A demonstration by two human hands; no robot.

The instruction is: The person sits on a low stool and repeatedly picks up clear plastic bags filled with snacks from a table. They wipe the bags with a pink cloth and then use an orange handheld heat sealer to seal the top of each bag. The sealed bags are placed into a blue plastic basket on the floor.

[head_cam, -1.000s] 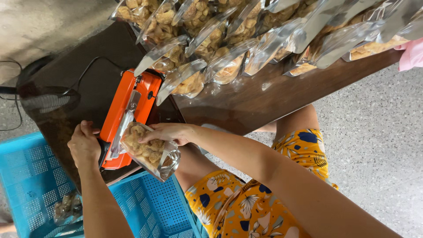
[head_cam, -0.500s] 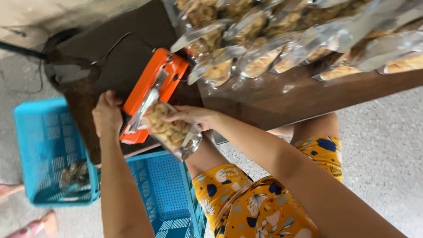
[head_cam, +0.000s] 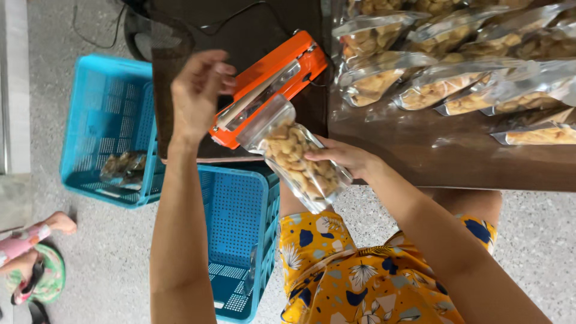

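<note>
Right hand (head_cam: 342,157) grips the snack bag (head_cam: 297,159), mouth on the orange heat sealer (head_cam: 270,84); left hand (head_cam: 195,90), loosely curled, hovers above. Many bags (head_cam: 444,78) await on the table (head_cam: 420,150).

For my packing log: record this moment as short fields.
left hand: raised, open, over orange heat sealer
right hand: holds clear plastic bag of pale snacks, its top at the sealer
table: dark wooden tabletop with a row of filled clear bags
floor: two blue plastic crates
</note>
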